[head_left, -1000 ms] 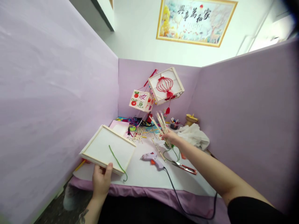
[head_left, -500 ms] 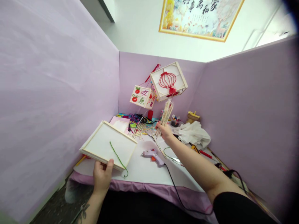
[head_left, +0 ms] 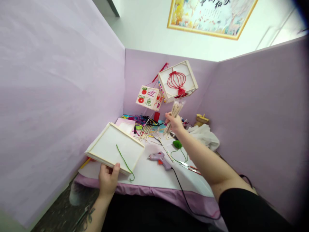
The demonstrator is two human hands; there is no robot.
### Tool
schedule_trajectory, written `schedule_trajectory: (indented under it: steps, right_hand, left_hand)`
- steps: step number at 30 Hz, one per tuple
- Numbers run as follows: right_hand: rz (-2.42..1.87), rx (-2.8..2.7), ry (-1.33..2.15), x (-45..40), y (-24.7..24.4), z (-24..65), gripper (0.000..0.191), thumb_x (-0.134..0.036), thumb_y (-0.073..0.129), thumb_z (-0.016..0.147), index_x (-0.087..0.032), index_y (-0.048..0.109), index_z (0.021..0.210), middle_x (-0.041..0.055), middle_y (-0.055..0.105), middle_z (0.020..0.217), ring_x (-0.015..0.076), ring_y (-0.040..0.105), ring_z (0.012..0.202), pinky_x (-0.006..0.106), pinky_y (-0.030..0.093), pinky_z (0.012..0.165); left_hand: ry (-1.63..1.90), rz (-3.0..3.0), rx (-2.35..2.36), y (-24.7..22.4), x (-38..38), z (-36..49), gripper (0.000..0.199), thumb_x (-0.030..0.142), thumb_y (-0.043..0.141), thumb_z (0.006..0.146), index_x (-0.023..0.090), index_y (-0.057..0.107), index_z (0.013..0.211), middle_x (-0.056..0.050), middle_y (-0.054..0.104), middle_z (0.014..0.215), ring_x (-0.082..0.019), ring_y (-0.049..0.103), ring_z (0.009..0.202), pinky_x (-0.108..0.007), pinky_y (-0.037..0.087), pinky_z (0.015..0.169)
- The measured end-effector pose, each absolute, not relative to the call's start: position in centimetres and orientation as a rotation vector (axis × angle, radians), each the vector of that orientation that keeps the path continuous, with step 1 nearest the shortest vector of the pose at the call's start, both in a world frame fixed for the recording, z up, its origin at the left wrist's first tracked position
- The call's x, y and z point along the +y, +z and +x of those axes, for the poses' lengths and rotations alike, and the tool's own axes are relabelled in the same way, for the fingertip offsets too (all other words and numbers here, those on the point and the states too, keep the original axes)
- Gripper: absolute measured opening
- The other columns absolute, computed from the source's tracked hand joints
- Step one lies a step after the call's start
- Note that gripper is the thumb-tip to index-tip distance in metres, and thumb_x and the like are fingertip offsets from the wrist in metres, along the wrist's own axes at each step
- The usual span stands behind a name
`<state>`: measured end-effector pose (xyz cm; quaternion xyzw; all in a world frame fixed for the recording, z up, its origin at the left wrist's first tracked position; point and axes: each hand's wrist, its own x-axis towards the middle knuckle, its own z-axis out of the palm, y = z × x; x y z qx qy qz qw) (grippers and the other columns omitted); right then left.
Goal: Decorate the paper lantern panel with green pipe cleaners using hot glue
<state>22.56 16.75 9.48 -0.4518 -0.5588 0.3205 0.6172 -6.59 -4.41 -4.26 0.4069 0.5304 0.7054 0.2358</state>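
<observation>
My left hand [head_left: 109,178] grips the near edge of a white panel with a pale wooden frame [head_left: 113,148], tilted at the table's front left. A green strand [head_left: 123,159] lies on the panel, its curled end past the edge. Held up over the back of the table, my right hand [head_left: 174,123] is closed round a bundle of thin pale sticks [head_left: 176,109], apparently in a clear wrapper. Behind it hangs a box lantern with a red lantern design [head_left: 190,75]. A smaller box lantern with fruit and characters [head_left: 147,97] is to its left.
A lilac glue gun [head_left: 159,158] lies mid-table, its black cord running off the front edge. Scissors [head_left: 189,167] and a ball of green yarn [head_left: 177,144] are to the right. White cloth [head_left: 205,135] sits farther back. Purple partitions [head_left: 253,112] enclose the table.
My right hand, still holding the sticks, has shifted slightly up and right. The green yarn ball and scissors now show beside my forearm. The view has tilted a little; my left hand keeps the panel.
</observation>
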Motion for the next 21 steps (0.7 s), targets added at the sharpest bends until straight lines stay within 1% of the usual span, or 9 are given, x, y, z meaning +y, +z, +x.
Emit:
schedule_trajectory:
  steps: [3, 8, 11, 13, 14, 15, 17, 19, 21]
  right_hand:
    - [-1.193, -1.383, 0.644, 16.6, 14.4, 25.5, 0.030, -0.044, 0.073, 0.065, -0.018, 0.059, 0.072, -0.0032, 0.053, 0.053, 0.0141, 0.051, 0.055, 0.028, 0.043, 0.059]
    - [-1.477, -1.495, 0.477, 14.7, 21.2, 31.4, 0.017, -0.019, 0.079, 0.059, -0.013, 0.063, 0.057, -0.0006, 0.055, 0.051, 0.0165, 0.055, 0.063, 0.030, 0.041, 0.067]
    - [-1.496, -1.536, 0.316, 13.4, 23.0, 33.9, 0.020, -0.027, 0.073, 0.072, -0.010, 0.065, 0.066, 0.0023, 0.060, 0.062, 0.0145, 0.056, 0.068, 0.029, 0.042, 0.069]
    - [-1.472, -1.547, 0.258, 12.8, 22.2, 34.1, 0.026, -0.034, 0.061, 0.084, -0.009, 0.065, 0.077, 0.0042, 0.062, 0.067, 0.0122, 0.057, 0.067, 0.028, 0.042, 0.067]
    - [-1.478, -1.558, 0.278, 12.6, 21.2, 33.6, 0.026, -0.034, 0.059, 0.086, -0.009, 0.065, 0.079, 0.0044, 0.062, 0.067, 0.0116, 0.057, 0.064, 0.028, 0.043, 0.065]
    - [-1.506, -1.572, 0.334, 12.5, 19.6, 32.8, 0.023, -0.032, 0.061, 0.084, -0.009, 0.065, 0.079, 0.0038, 0.062, 0.063, 0.0117, 0.057, 0.059, 0.027, 0.043, 0.061]
    - [-1.601, -1.639, 0.473, 12.4, 15.7, 30.5, 0.014, -0.019, 0.077, 0.068, -0.012, 0.065, 0.068, 0.0006, 0.057, 0.050, 0.0140, 0.057, 0.050, 0.026, 0.042, 0.053]
    - [-1.690, -1.672, 0.573, 12.4, 11.3, 27.8, 0.019, -0.007, 0.081, 0.058, -0.014, 0.063, 0.058, -0.0018, 0.052, 0.043, 0.0170, 0.058, 0.049, 0.026, 0.040, 0.050]
    - [-1.745, -1.689, 0.660, 12.6, 7.4, 25.6, 0.017, -0.011, 0.080, 0.065, -0.014, 0.064, 0.063, -0.0015, 0.056, 0.050, 0.0167, 0.061, 0.053, 0.025, 0.044, 0.051]
  left_hand:
    - [1.937, 1.121, 1.470, -4.1, -4.4, -6.5, 0.039, 0.044, 0.068, 0.069, 0.018, 0.051, 0.092, -0.009, 0.070, 0.087, -0.024, 0.068, 0.083, -0.036, 0.056, 0.076]
    - [1.956, 1.130, 1.480, -3.8, -4.4, -6.3, 0.039, 0.044, 0.067, 0.068, 0.018, 0.051, 0.091, -0.010, 0.071, 0.088, -0.024, 0.068, 0.083, -0.037, 0.056, 0.075]
    - [1.956, 1.141, 1.497, -3.9, -4.3, -6.4, 0.038, 0.044, 0.067, 0.069, 0.017, 0.051, 0.092, -0.009, 0.070, 0.089, -0.024, 0.068, 0.083, -0.036, 0.056, 0.075]
    - [1.952, 1.156, 1.500, -4.1, -4.2, -6.4, 0.038, 0.044, 0.066, 0.070, 0.018, 0.051, 0.092, -0.009, 0.070, 0.089, -0.023, 0.068, 0.083, -0.036, 0.056, 0.076]
    - [1.950, 1.161, 1.498, -4.1, -4.2, -6.4, 0.038, 0.044, 0.066, 0.070, 0.018, 0.051, 0.093, -0.009, 0.070, 0.089, -0.023, 0.068, 0.084, -0.036, 0.056, 0.076]
    - [1.952, 1.156, 1.496, -4.1, -4.2, -6.4, 0.038, 0.044, 0.066, 0.069, 0.018, 0.051, 0.093, -0.009, 0.070, 0.089, -0.023, 0.068, 0.084, -0.036, 0.056, 0.077]
    - [1.956, 1.127, 1.501, -3.9, -4.2, -6.3, 0.039, 0.045, 0.067, 0.068, 0.017, 0.051, 0.092, -0.009, 0.070, 0.089, -0.024, 0.067, 0.084, -0.037, 0.055, 0.077]
    - [1.953, 1.096, 1.510, -3.7, -4.2, -6.3, 0.041, 0.046, 0.067, 0.067, 0.017, 0.052, 0.091, -0.010, 0.069, 0.089, -0.025, 0.067, 0.085, -0.039, 0.055, 0.078]
    - [1.950, 1.087, 1.511, -3.5, -4.3, -6.2, 0.041, 0.046, 0.067, 0.066, 0.017, 0.052, 0.091, -0.010, 0.068, 0.087, -0.026, 0.067, 0.087, -0.040, 0.055, 0.079]
